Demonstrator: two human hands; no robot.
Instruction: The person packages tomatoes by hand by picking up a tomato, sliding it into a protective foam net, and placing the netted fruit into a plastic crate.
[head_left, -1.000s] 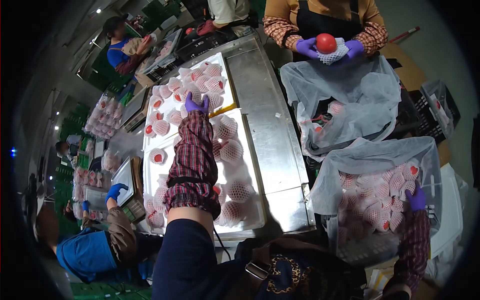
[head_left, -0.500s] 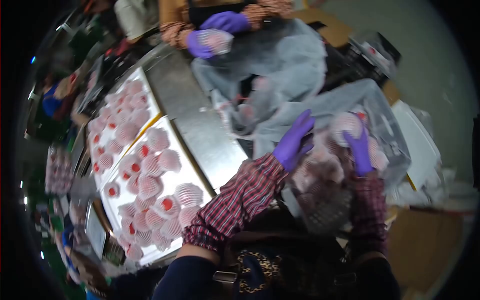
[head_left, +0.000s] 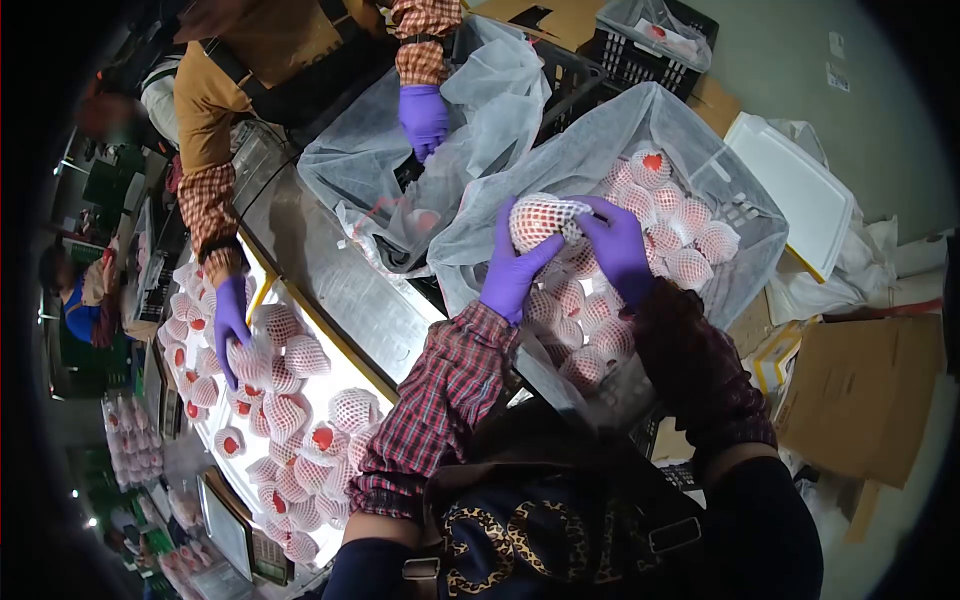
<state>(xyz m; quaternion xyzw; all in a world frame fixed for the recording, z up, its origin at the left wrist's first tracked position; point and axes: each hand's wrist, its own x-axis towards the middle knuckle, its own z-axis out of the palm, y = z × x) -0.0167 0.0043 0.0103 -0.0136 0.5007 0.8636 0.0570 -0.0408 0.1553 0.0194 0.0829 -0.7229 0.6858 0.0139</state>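
Note:
Both my purple-gloved hands hold one fruit (head_left: 540,222) in a white foam net, above a crate lined with translucent plastic (head_left: 740,290). My left hand (head_left: 515,265) cups its left and lower side. My right hand (head_left: 615,245) grips its right end with the fingertips. Beneath them, several net-wrapped fruits (head_left: 688,268) fill the crate, some showing red patches. On the left, a white tray (head_left: 330,385) bears many more wrapped fruits.
Across the metal table (head_left: 335,265), a co-worker (head_left: 290,60) has one gloved hand in a second lined crate (head_left: 350,140) and the other over the tray's fruits. A white lid (head_left: 790,190) and cardboard box (head_left: 860,390) are at right.
My hands have come together on a wrapped fruit that was in my right hand; my left hand was empty. The co-worker's hands have moved apart, one to the tray, one into the second crate.

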